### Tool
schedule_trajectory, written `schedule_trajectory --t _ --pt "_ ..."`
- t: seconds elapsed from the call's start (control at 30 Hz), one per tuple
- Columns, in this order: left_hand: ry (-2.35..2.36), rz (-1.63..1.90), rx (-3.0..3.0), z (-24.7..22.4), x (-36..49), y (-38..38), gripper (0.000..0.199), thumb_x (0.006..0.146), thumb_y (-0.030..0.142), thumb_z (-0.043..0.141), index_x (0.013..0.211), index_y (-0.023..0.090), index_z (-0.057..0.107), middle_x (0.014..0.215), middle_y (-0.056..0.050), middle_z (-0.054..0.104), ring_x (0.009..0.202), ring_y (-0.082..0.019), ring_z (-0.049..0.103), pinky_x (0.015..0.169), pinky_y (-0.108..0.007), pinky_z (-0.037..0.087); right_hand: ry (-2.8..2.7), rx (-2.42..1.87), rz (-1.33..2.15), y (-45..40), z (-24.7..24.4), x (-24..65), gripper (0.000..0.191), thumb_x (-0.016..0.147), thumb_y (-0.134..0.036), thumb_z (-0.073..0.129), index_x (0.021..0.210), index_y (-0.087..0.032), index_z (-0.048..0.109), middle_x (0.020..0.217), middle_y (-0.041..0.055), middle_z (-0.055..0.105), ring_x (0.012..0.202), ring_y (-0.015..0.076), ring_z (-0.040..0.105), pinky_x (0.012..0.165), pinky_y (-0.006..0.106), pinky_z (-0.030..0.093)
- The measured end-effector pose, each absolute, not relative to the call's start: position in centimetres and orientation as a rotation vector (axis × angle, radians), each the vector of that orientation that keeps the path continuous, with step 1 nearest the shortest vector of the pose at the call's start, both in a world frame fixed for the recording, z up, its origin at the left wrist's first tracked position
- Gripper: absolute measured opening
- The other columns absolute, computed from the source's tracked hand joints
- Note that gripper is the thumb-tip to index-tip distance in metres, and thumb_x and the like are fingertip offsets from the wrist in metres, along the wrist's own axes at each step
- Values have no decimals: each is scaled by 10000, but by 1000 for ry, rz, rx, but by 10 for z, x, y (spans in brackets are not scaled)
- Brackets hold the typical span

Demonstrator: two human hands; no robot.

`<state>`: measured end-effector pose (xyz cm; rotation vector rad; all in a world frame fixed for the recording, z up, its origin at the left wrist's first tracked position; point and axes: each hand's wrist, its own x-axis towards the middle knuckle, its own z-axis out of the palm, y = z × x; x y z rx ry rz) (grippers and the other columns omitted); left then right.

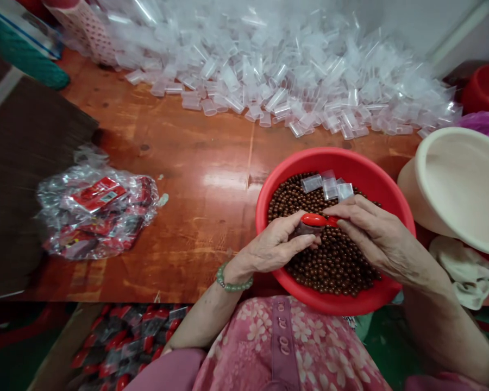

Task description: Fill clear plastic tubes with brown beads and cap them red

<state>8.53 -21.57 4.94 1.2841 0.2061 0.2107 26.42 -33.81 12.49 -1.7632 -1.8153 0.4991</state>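
Over the red basin [334, 153], both of my hands are close together. My left hand [281, 241] is closed around a small clear plastic container [308, 230] with a glossy red top [313, 219]. At the right end of that top, the fingertips of my right hand [370, 233] pinch a small red piece [333, 221]; whether it is joined to the top I cannot tell. Dark brown round beads [338, 266] fill the bottom of the basin. Three clear plastic sleeves [330, 185] lie on the beads just beyond my hands.
Clear plastic sleeves [269, 76] are heaped along the back of the wooden table [179, 217]. A plastic bag of red packets [100, 209] lies left, beside a dark box [24, 179]. A cream basin [468, 184] stands right. Red-capped containers [126, 336] are piled below the table edge.
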Motion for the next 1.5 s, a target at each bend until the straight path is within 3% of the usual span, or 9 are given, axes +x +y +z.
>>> schedule_trajectory --t 0.17,0.4,0.63,0.93,1.2,1.37,1.5 --pt "240 187 1299 54 84 -215 316 944 384 591 1176 170 597 961 -70 704 880 -171 661 846 -318 511 -1894 -1866 409 -357 127 279 361 991 -119 441 1290 -255 591 1053 73 591 941 181 641 816 309 549" --pt "244 183 1375 56 85 -214 272 950 356 566 1149 171 583 916 -50 660 835 -162 623 818 -318 509 -1842 -1910 370 -369 137 284 488 977 -144 451 1375 -410 545 1099 79 569 929 226 640 762 364 579" --pt "259 163 1412 58 85 -213 238 955 356 563 1098 170 601 877 -31 648 804 -149 596 782 -301 498 -1951 -1844 354 -358 137 277 453 964 -129 445 1323 -359 597 1091 80 597 965 213 658 799 331 587" --pt "257 199 1226 53 85 -213 261 927 319 602 1143 176 568 944 -47 674 867 -148 639 843 -303 494 -1833 -1973 332 -381 137 294 516 965 -157 482 1371 -468 547 1112 64 588 943 250 658 768 385 595" --pt "240 194 1316 59 85 -212 207 944 298 570 1095 158 598 917 -47 656 836 -143 607 813 -297 482 -1977 -1842 310 -359 136 279 470 939 -79 466 1310 -326 613 1082 73 586 944 200 658 785 301 569" --pt "240 201 1289 63 86 -211 179 935 262 575 1078 157 597 939 -48 659 864 -139 622 827 -283 489 -1930 -1953 325 -379 141 296 468 969 -139 483 1358 -379 585 1119 55 585 933 193 646 758 303 558" --pt "275 201 1271 63 86 -211 187 920 276 604 1070 165 615 959 -49 667 869 -142 627 834 -282 494 -1734 -1888 282 -369 135 290 378 959 -169 570 1279 -347 664 1078 52 626 922 187 650 791 313 543"
